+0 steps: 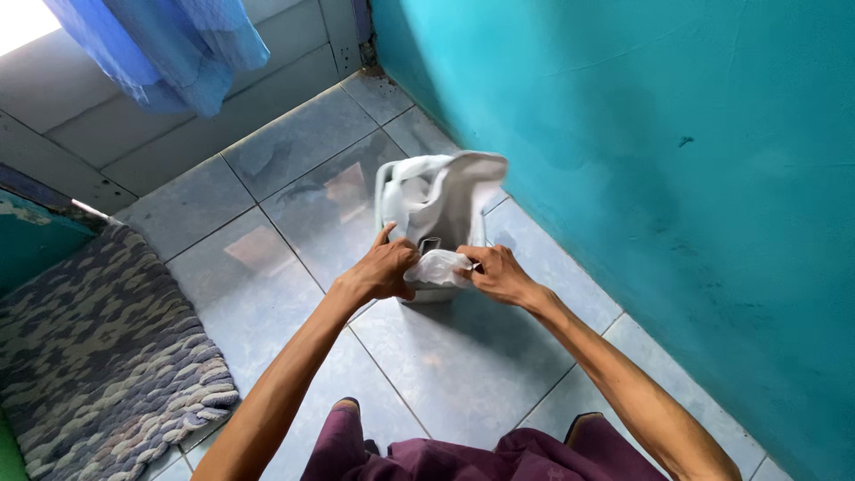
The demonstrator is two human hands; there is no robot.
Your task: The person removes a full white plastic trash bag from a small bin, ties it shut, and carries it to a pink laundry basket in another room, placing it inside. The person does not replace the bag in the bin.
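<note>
White, thin and crinkled, a plastic bag [443, 207] sits at the centre of the frame, its upper part billowing up in soft folds and its near edge bunched between two hands. The left hand [385, 268] is closed on that edge from the left, fingers curled tight and thumb raised toward the top of the frame. The right hand [500, 273] pinches the same bunched edge from the right, fingers bent inward, so that the two hands nearly meet over the crumpled plastic. Both forearms are bare and run up from the bottom of the frame, converging on the bag in a narrow V.

Under the bag, a pale, hard-sided bin [388, 191] shows as a rounded rim on the left and a bit of base below the hands; the bag drapes over and into it. It stands on the floor close to the wall.

Glossy grey-blue square tiles [463, 365] cover the floor, with dark grout lines running diagonally. A smooth teal painted wall [677, 160] fills the right side. At lower left lies one knobbly woven mat [98, 356] in mottled grey and cream. One blue mesh cloth [169, 44] hangs at upper left. Dark maroon fabric [481, 454] over the person's legs crosses the bottom edge.
</note>
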